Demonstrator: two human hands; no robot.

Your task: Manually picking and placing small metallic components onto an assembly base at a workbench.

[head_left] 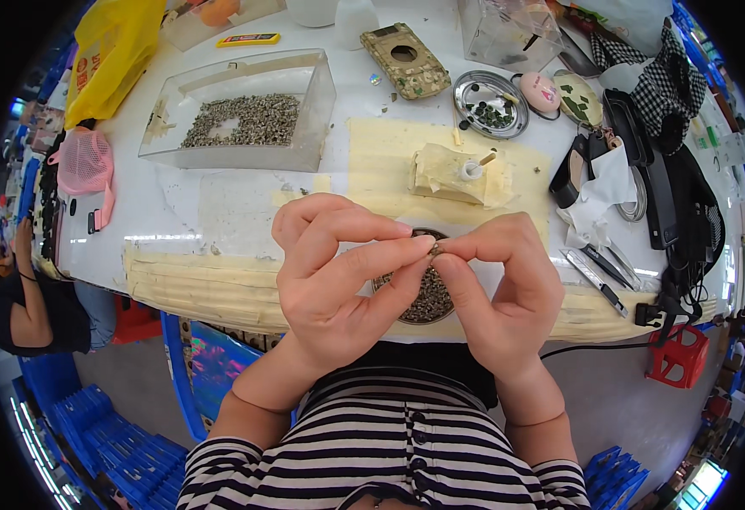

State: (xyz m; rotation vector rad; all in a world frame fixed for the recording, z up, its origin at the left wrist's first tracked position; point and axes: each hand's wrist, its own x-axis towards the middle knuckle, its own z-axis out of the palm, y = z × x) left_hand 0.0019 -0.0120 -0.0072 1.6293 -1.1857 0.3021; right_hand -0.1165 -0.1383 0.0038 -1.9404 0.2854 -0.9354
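Near the front edge of the table, my left hand (338, 276) and my right hand (513, 285) meet fingertip to fingertip. Both are closed in a pinch on a tiny grey-brown piece (435, 248), whose exact kind is too small to make out. Directly beneath them is a round dish (453, 318), partly hidden by my fingers. It holds many small grey-brown pieces (430, 302) that look much like the one in my fingertips.
A clear box (328, 106) of similar pieces stands at the far left. Beyond my hands are a taped block (445, 177), a camouflage model tank hull (406, 61) and a round metal tray (466, 81). A utility knife (595, 283) and tweezers (623, 259) lie right. Someone (28, 297) sits at left.
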